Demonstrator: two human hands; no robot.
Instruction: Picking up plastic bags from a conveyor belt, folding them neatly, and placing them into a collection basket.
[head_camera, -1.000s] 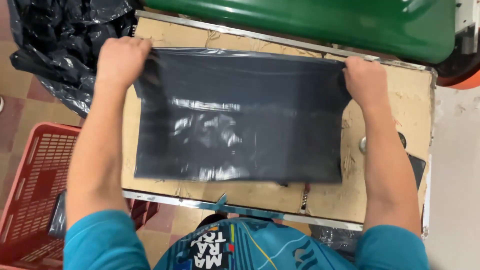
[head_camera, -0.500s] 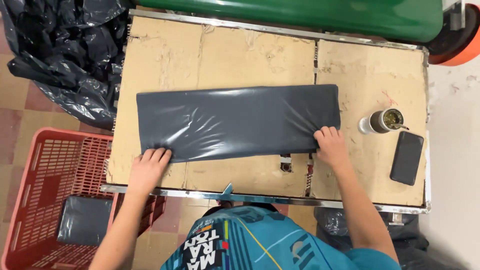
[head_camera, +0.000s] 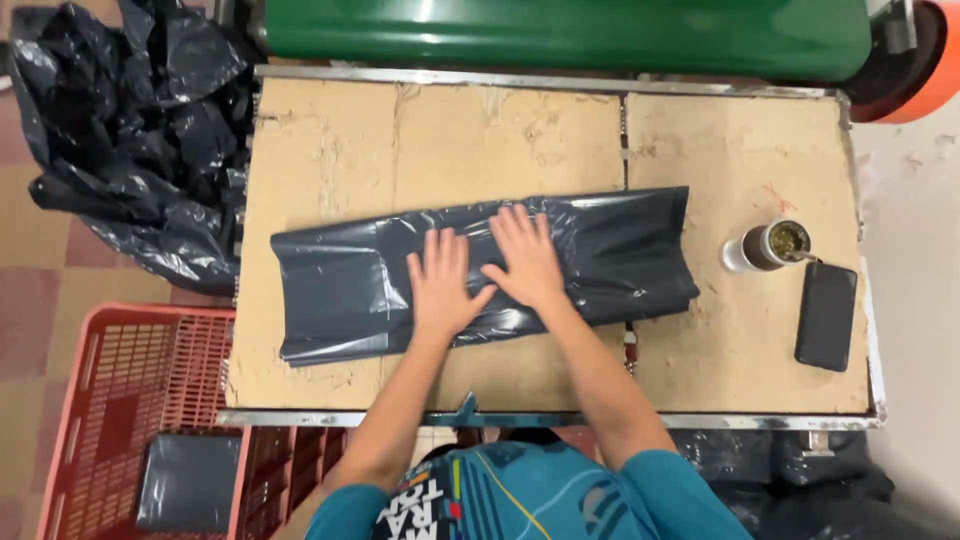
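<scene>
A dark grey plastic bag (head_camera: 620, 250), folded into a long strip, lies across the middle of the cardboard-covered table (head_camera: 480, 130). My left hand (head_camera: 440, 285) and my right hand (head_camera: 525, 258) lie flat on the middle of the strip, side by side, fingers spread and palms down. Neither hand grips anything. The bag's two ends stick out to the left and right of my hands.
A metal cup with a straw (head_camera: 770, 245) and a black phone (head_camera: 826, 315) sit at the table's right edge. A heap of black plastic bags (head_camera: 130, 140) lies left of the table. A red crate (head_camera: 120, 420) at the lower left holds a folded grey bag (head_camera: 188, 482). A green machine (head_camera: 560, 35) runs behind.
The bag has been folded from a wide sheet into a narrow strip. My hands moved from the strip's lower corners to its middle and now press flat there.
</scene>
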